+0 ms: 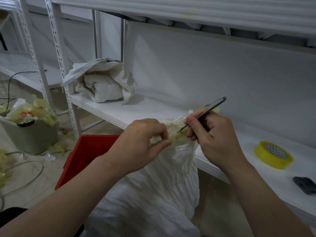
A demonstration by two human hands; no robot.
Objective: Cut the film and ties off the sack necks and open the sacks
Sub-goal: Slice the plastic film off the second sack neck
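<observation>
Yellowish film (pixel 178 139) wraps the bunched neck of the white woven sack (pixel 171 178), which stands upright in front of the person, its neck level with the front edge of the white shelf (pixel 153 110). The left hand (pixel 142 142) is at the left side of that neck, fingers curled, thumb and forefinger pinching a fold of the film and drawing it outward. The right hand (pixel 213 135) is at the right side of the neck, fingers closed round a slim metal knife (pixel 211 108) held like a pen; the handle slants up and away to the right, and the blade tip lies against the film between the two hands. Whether the tip has cut through cannot be told. Just left of the sack, below the left wrist, is a red crate (pixel 89 147) on the floor; farther left stands a grey-green bin (pixel 30 137) heaped with crumpled yellow film, with scraps and cables on the floor around it. Behind the sack and to the left, a second sack (pixel 102 82) sits slumped on the shelf with its mouth open. To the right of the sack, on the shelf, lie a roll of yellow tape (pixel 273 155) and, nearer the edge, a small dark object (pixel 306 184). The shelf surface directly behind the neck is bare white board up to the back wall.
</observation>
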